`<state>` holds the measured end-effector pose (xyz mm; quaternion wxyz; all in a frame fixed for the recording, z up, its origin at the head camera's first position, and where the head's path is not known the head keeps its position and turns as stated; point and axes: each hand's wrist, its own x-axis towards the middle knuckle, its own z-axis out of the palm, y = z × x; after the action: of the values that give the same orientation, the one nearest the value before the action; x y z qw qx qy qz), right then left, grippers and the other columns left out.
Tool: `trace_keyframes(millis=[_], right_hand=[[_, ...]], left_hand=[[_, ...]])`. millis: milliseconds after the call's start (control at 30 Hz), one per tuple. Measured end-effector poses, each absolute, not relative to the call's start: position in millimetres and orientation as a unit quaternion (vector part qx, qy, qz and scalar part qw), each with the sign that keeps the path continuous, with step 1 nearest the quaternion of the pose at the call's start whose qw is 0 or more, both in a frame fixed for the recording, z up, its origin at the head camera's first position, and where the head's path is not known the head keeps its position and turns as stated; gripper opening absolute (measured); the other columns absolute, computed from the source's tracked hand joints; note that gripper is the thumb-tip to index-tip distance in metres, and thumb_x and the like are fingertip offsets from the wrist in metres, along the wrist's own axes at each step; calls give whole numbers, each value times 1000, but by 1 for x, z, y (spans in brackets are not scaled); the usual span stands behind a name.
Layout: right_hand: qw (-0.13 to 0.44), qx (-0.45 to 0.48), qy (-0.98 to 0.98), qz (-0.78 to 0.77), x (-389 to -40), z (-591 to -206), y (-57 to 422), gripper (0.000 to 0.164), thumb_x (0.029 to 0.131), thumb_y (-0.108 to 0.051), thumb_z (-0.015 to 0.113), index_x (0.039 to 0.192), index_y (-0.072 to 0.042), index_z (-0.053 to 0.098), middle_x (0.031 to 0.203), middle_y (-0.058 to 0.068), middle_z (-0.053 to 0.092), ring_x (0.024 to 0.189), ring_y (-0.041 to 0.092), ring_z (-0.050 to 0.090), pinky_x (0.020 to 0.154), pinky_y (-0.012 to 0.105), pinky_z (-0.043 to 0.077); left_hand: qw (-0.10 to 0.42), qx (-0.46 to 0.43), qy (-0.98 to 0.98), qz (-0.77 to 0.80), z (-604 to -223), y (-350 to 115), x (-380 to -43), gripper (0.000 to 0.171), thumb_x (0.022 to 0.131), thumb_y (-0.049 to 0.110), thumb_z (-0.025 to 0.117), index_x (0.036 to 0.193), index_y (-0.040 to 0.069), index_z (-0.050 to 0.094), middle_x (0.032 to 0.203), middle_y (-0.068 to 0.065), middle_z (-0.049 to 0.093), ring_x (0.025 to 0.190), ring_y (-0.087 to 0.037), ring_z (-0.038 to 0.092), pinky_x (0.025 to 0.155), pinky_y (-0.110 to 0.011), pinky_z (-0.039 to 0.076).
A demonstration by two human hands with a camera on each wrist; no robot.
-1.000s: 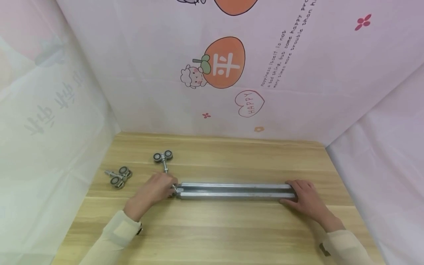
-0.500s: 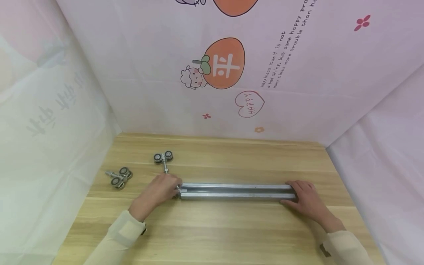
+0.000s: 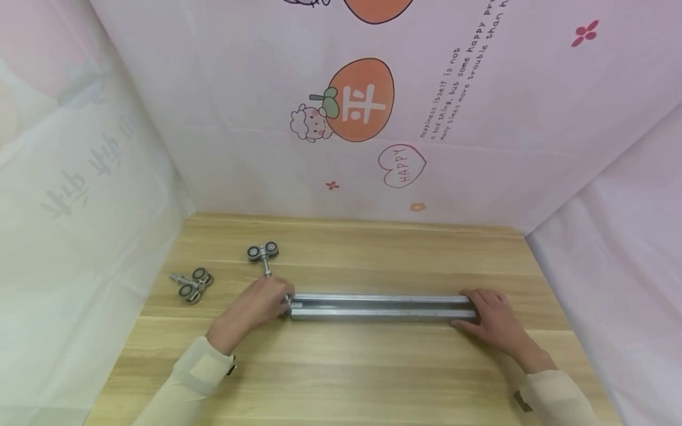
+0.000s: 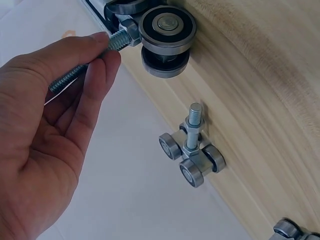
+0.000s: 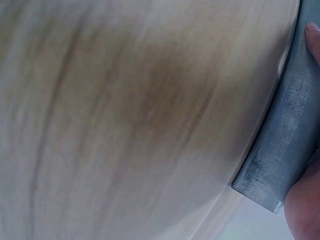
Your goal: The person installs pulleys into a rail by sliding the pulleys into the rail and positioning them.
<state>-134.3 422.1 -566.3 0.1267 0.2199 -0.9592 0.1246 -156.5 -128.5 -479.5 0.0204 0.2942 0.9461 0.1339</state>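
Note:
A silver metal track (image 3: 378, 314) lies lengthwise across the wooden table, its slot facing up. At its left end, my left hand (image 3: 260, 303) pinches the threaded bolt (image 4: 120, 40) of a roller trolley between thumb and fingers. In the left wrist view, one pair of the trolley's wheels (image 4: 167, 31) shows outside the track; its far part is at the track end, where a small part shows in the slot from the head view. My right hand (image 3: 495, 319) grips the track's right end, thumb on the near side and fingers on the far side.
Two more roller trolleys lie on the table (image 3: 373, 373): one (image 3: 263, 252) just behind my left hand, another (image 3: 193, 285) farther left. White printed cloth (image 3: 240, 118) stands behind the table and along both sides.
My left hand has moved slightly right with the roller trolley, closer against the track's left end. My right hand and the track have stayed in place.

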Motion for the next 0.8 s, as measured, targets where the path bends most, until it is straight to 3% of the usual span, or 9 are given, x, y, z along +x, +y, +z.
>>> trace_keyframes(millis=[800], right_hand=[[124,216,-960,125,-131,-565,420,77,70,-58,76,123,-3,60,110,12,64,101,30,56,95,53,35]], left_hand=[[37,315,941,119,-478,-118,-161,10,75,10,75,75,18,69,69,10,59,60,-4,48,55,-19,45]])
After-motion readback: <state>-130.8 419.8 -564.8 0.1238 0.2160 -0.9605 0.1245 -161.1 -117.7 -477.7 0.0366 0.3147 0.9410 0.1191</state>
